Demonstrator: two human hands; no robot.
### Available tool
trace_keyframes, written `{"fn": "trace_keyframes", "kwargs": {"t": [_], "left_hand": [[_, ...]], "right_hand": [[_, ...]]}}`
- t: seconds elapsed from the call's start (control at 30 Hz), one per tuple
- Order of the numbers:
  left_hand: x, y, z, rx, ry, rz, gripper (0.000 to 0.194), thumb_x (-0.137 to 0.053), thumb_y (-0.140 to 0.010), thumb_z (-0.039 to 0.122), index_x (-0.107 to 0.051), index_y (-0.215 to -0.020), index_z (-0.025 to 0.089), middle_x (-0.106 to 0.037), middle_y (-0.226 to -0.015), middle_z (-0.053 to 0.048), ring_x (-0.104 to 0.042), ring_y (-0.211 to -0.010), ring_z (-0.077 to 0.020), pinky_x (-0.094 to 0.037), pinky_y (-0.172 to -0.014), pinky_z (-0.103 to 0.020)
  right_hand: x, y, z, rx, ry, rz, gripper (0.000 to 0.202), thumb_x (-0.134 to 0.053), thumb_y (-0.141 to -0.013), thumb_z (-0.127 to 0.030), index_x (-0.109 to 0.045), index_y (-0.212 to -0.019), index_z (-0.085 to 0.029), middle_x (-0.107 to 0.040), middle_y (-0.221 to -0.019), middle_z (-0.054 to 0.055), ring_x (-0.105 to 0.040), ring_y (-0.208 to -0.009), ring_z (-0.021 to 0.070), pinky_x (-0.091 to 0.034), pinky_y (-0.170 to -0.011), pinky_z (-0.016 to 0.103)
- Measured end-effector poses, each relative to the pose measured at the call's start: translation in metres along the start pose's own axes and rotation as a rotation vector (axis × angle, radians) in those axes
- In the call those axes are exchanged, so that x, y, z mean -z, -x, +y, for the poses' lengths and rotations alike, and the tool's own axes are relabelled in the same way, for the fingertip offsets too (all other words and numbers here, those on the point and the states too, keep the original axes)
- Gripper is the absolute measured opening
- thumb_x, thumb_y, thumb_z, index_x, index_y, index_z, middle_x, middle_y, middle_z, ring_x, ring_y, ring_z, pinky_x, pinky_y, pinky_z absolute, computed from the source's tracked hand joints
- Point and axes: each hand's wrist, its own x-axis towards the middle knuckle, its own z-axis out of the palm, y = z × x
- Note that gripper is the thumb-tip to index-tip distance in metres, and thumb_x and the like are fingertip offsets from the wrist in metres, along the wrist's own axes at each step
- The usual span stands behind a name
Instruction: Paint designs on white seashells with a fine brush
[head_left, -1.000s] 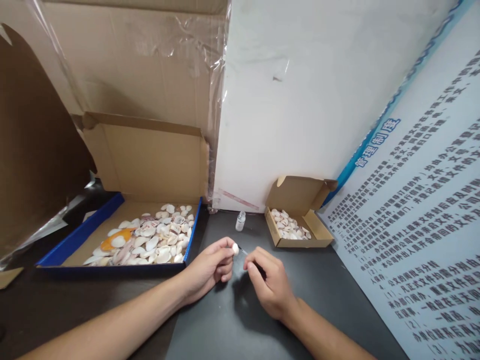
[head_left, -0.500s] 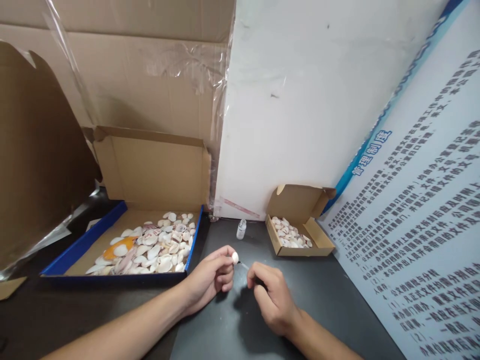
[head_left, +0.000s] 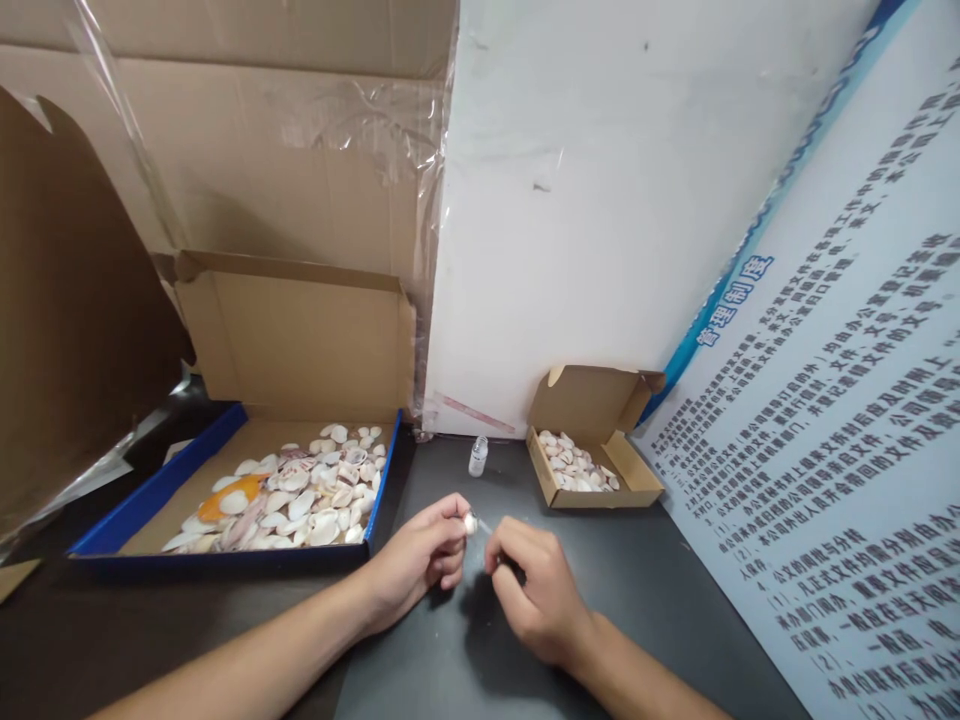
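My left hand point(head_left: 431, 548) pinches a small white seashell point(head_left: 470, 523) between thumb and fingertips, over the dark tabletop. Facing it, my right hand point(head_left: 536, 590) is closed round a thin, pale brush point(head_left: 484, 527); most of its handle is hidden in the fingers. The brush's tip meets the shell or lies right against it. Beyond the hands stands a small clear glass bottle point(head_left: 478, 456) with a white label and no cap on its neck.
A blue-edged cardboard box point(head_left: 386, 480) full of seashells point(head_left: 322, 500) stands open at left. A smaller brown box point(head_left: 600, 500) with shells is at the right rear. A white panel point(head_left: 555, 250) and a printed board point(head_left: 840, 420) rise behind and to the right.
The brush in my right hand has moved a little left, up to the shell. The shell has turned slightly in my left fingers. The whole view has shifted slightly.
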Motion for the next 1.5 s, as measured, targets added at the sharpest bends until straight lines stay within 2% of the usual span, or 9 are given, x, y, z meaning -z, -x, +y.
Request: {"fn": "trace_keyframes", "kwargs": {"t": [0.07,0.17,0.3,0.63,0.77,0.9,1.03,1.37,1.5], "left_hand": [[-0.0004,0.0002,-0.0008,-0.003,-0.019,0.002,0.020,-0.064,-0.075,0.028,-0.047,-0.080,0.020,-0.026,-0.053,0.011,-0.016,-0.047,-0.0060,-0.021,-0.046,-0.021],[-0.0003,0.0002,-0.0004,-0.013,0.002,0.012,0.020,-0.064,-0.076,0.029,-0.046,-0.079,0.020,-0.025,-0.053,0.011,-0.017,-0.047,-0.0060,-0.022,-0.047,-0.021],[-0.0006,0.0005,0.0008,-0.006,0.008,0.011,0.021,-0.064,-0.074,0.029,-0.046,-0.079,0.020,-0.026,-0.054,0.011,-0.018,-0.046,-0.0056,-0.020,-0.046,-0.021],[-0.0022,0.0017,0.0016,-0.007,-0.005,0.017,0.019,-0.061,-0.073,0.027,-0.044,-0.079,0.020,-0.028,-0.054,0.011,-0.019,-0.047,-0.0053,-0.017,-0.047,-0.022],[-0.0009,0.0000,-0.0012,-0.014,-0.044,-0.008,0.019,-0.061,-0.074,0.027,-0.044,-0.080,0.020,-0.028,-0.053,0.012,-0.016,-0.045,-0.0054,-0.016,-0.047,-0.022],[-0.0016,0.0007,-0.0013,-0.013,-0.047,-0.019,0.020,-0.061,-0.076,0.029,-0.043,-0.080,0.021,-0.027,-0.052,0.012,-0.017,-0.045,-0.0054,-0.017,-0.047,-0.022],[-0.0025,0.0014,0.0001,-0.018,-0.042,-0.011,0.021,-0.062,-0.076,0.029,-0.043,-0.079,0.020,-0.028,-0.053,0.012,-0.017,-0.045,-0.0054,-0.017,-0.047,-0.022],[-0.0011,0.0013,-0.0017,-0.016,-0.087,-0.048,0.023,-0.063,-0.080,0.033,-0.043,-0.082,0.021,-0.027,-0.055,0.012,-0.017,-0.046,-0.0056,-0.017,-0.047,-0.022],[-0.0020,0.0019,-0.0010,-0.019,-0.090,-0.050,0.025,-0.063,-0.081,0.036,-0.043,-0.082,0.021,-0.026,-0.055,0.012,-0.016,-0.046,-0.0057,-0.017,-0.047,-0.022]], "right_hand": [[0.0009,0.0000,-0.0009,0.081,0.018,-0.015,0.012,-0.044,-0.074,-0.010,-0.046,-0.066,-0.019,-0.050,-0.060,-0.002,-0.045,-0.056,0.0119,-0.029,-0.057,0.025],[0.0024,-0.0002,-0.0017,0.015,0.081,0.010,0.015,-0.043,-0.075,-0.008,-0.046,-0.065,-0.019,-0.051,-0.059,-0.001,-0.045,-0.055,0.0117,-0.028,-0.056,0.025],[0.0033,-0.0006,-0.0016,0.086,0.088,0.011,0.013,-0.044,-0.074,-0.010,-0.047,-0.065,-0.019,-0.051,-0.059,-0.001,-0.044,-0.054,0.0121,-0.028,-0.056,0.026],[0.0029,-0.0019,-0.0030,0.040,0.148,0.034,0.015,-0.044,-0.075,-0.009,-0.047,-0.066,-0.019,-0.052,-0.058,-0.001,-0.045,-0.055,0.0124,-0.027,-0.056,0.027],[0.0038,-0.0013,-0.0045,0.139,0.160,0.020,0.014,-0.044,-0.074,-0.009,-0.048,-0.065,-0.019,-0.051,-0.059,0.000,-0.044,-0.055,0.0131,-0.027,-0.056,0.027],[0.0050,-0.0020,-0.0028,0.051,0.160,0.043,0.017,-0.043,-0.075,-0.008,-0.048,-0.064,-0.019,-0.052,-0.056,-0.001,-0.045,-0.053,0.0127,-0.028,-0.055,0.026],[0.0058,-0.0017,-0.0025,0.097,0.149,0.036,0.016,-0.044,-0.074,-0.010,-0.048,-0.062,-0.019,-0.052,-0.054,-0.001,-0.044,-0.051,0.0127,-0.027,-0.055,0.027],[0.0050,-0.0020,-0.0013,0.037,0.156,0.050,0.017,-0.043,-0.075,-0.009,-0.050,-0.062,-0.019,-0.054,-0.055,0.000,-0.046,-0.051,0.0122,-0.028,-0.054,0.026],[0.0051,-0.0017,-0.0011,0.071,0.121,0.018,0.017,-0.044,-0.075,-0.010,-0.051,-0.062,-0.019,-0.054,-0.055,-0.001,-0.046,-0.051,0.0125,-0.029,-0.054,0.026]]}}
